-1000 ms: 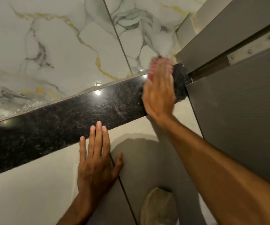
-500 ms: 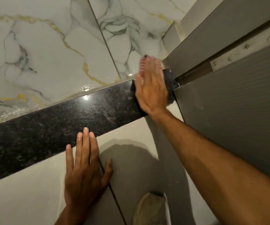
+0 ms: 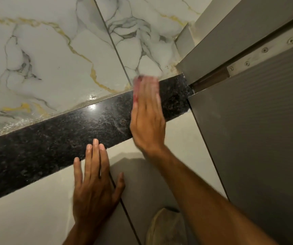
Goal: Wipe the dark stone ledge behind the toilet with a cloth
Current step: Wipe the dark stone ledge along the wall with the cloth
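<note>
A right hand (image 3: 147, 119) presses a blurred pink cloth (image 3: 136, 85) flat-fingered onto the glossy, speckled black stone ledge (image 3: 54, 142). The left hand (image 3: 92, 184), fingers straight, rests on smooth pale tile (image 3: 27, 214) beneath it.

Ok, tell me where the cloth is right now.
Head view, right of centre: the pink cloth lies under the right hand on the dark stone ledge, near the grey partition.

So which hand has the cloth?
The right hand, pressing a pink cloth onto the dark ledge; the left hand lies bare on the pale tile below.
</note>
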